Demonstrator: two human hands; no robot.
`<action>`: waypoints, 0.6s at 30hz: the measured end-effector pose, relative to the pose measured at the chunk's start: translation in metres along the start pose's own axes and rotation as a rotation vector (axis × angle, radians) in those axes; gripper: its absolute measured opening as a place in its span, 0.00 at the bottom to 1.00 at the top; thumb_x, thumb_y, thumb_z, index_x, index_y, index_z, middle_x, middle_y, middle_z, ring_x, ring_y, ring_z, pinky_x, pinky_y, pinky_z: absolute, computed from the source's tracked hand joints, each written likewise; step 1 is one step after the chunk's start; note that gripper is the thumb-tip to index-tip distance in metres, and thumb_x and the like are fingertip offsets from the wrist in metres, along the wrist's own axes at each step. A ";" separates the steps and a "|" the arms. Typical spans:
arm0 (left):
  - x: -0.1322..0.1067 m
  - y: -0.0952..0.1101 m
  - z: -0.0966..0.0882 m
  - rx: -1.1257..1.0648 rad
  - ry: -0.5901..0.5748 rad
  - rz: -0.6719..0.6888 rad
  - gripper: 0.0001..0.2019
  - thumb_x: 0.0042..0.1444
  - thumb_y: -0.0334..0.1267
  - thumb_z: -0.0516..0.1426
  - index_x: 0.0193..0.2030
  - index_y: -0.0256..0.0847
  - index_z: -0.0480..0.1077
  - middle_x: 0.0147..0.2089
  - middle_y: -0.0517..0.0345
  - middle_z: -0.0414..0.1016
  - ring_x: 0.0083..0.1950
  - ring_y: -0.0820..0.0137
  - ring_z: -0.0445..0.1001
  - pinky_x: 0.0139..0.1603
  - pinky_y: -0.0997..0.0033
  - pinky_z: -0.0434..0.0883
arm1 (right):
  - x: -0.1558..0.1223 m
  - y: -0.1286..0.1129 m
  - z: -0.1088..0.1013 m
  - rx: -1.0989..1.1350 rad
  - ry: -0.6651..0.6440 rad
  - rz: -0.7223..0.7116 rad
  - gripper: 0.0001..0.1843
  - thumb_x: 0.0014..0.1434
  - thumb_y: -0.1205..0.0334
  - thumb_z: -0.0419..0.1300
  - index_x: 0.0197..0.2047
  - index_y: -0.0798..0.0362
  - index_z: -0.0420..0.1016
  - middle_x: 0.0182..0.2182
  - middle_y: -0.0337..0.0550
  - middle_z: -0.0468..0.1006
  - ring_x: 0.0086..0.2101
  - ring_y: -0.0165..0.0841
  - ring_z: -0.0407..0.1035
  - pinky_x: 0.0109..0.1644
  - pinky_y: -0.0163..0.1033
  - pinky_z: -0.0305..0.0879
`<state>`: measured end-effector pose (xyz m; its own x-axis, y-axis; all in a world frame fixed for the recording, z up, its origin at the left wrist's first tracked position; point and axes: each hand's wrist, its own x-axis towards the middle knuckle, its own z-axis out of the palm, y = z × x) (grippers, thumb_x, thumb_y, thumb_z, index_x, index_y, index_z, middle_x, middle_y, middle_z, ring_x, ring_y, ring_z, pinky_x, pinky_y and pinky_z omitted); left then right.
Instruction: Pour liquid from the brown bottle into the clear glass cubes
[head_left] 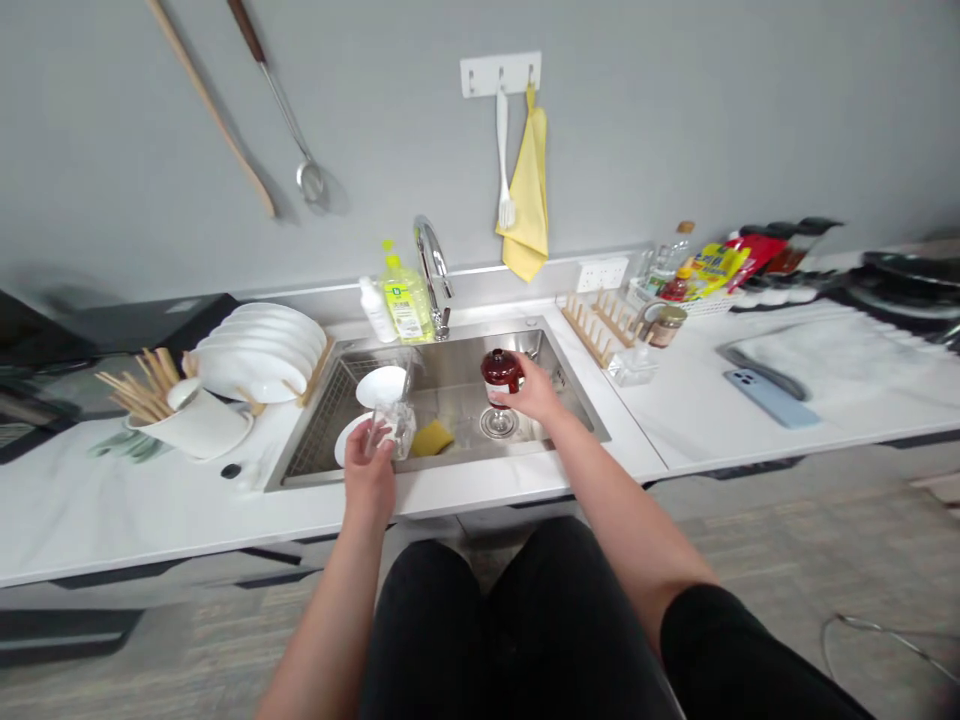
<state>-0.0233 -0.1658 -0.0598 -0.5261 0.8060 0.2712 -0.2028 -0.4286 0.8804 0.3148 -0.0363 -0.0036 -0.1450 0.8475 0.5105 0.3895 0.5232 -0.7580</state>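
My left hand (pixel 369 478) is closed around a clear drinking glass (pixel 391 428), held over the front left of the steel sink (pixel 570 385). My right hand (pixel 534 392) grips a dark red-brown jar (pixel 502 372) with a white label, held above the sink drain (pixel 498 424). A yellow sponge (pixel 433 438) lies on the sink floor between my hands. Two white dishes (pixel 379 385) rest on a wire rack in the left part of the sink.
Faucet (pixel 433 270) and dish soap bottle (pixel 405 300) stand behind the sink. Stacked white plates (pixel 259 350) and a chopstick holder (pixel 187 415) sit left. A wooden rack (pixel 600 325), jars, condiment packets and a phone (pixel 761 397) lie right. A yellow cloth (pixel 527 200) hangs on the wall.
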 end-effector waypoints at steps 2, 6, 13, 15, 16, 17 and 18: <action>-0.009 0.002 -0.012 0.019 0.009 -0.005 0.32 0.53 0.46 0.79 0.62 0.53 0.74 0.62 0.53 0.82 0.64 0.60 0.82 0.68 0.55 0.77 | -0.017 -0.010 -0.017 -0.021 0.061 0.040 0.49 0.48 0.48 0.84 0.71 0.48 0.78 0.61 0.55 0.87 0.59 0.56 0.83 0.69 0.64 0.78; -0.018 0.008 -0.020 0.082 -0.076 -0.053 0.42 0.48 0.46 0.80 0.68 0.57 0.70 0.61 0.52 0.81 0.66 0.54 0.81 0.68 0.49 0.79 | -0.053 -0.024 -0.062 0.020 0.122 0.097 0.50 0.48 0.45 0.84 0.71 0.51 0.78 0.59 0.56 0.88 0.55 0.55 0.85 0.65 0.62 0.81; -0.021 0.014 -0.009 0.189 -0.161 -0.114 0.43 0.41 0.49 0.81 0.64 0.49 0.72 0.54 0.54 0.80 0.59 0.54 0.83 0.67 0.44 0.81 | -0.101 -0.012 -0.143 -0.136 0.277 0.220 0.48 0.48 0.40 0.81 0.67 0.51 0.78 0.56 0.59 0.90 0.53 0.57 0.86 0.64 0.63 0.80; -0.021 0.014 -0.008 0.207 -0.177 -0.112 0.42 0.41 0.50 0.81 0.62 0.47 0.72 0.55 0.52 0.81 0.60 0.53 0.83 0.68 0.42 0.80 | -0.110 -0.003 -0.157 -0.192 0.294 0.264 0.49 0.47 0.41 0.81 0.68 0.52 0.78 0.54 0.59 0.90 0.52 0.56 0.86 0.63 0.63 0.80; -0.022 0.014 -0.008 0.217 -0.183 -0.103 0.41 0.41 0.50 0.82 0.61 0.47 0.73 0.56 0.52 0.81 0.61 0.53 0.83 0.69 0.41 0.79 | -0.113 0.002 -0.161 -0.213 0.305 0.283 0.49 0.46 0.41 0.81 0.68 0.52 0.78 0.54 0.60 0.91 0.51 0.57 0.86 0.62 0.63 0.81; -0.022 0.014 -0.008 0.225 -0.190 -0.093 0.41 0.42 0.50 0.82 0.61 0.47 0.73 0.57 0.51 0.81 0.62 0.52 0.83 0.70 0.40 0.79 | -0.116 0.007 -0.164 -0.228 0.318 0.299 0.50 0.46 0.41 0.81 0.68 0.53 0.78 0.54 0.61 0.90 0.51 0.57 0.86 0.62 0.63 0.80; -0.023 0.013 -0.008 0.231 -0.196 -0.086 0.40 0.42 0.50 0.82 0.60 0.47 0.73 0.58 0.51 0.81 0.62 0.52 0.83 0.72 0.39 0.78 | -0.117 0.012 -0.167 -0.237 0.334 0.310 0.50 0.46 0.41 0.81 0.67 0.53 0.78 0.55 0.62 0.90 0.52 0.57 0.86 0.62 0.63 0.80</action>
<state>-0.0206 -0.1933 -0.0573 -0.3413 0.9084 0.2415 -0.0348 -0.2689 0.9625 0.4881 -0.1444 -0.0048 0.2932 0.8649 0.4073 0.5696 0.1842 -0.8010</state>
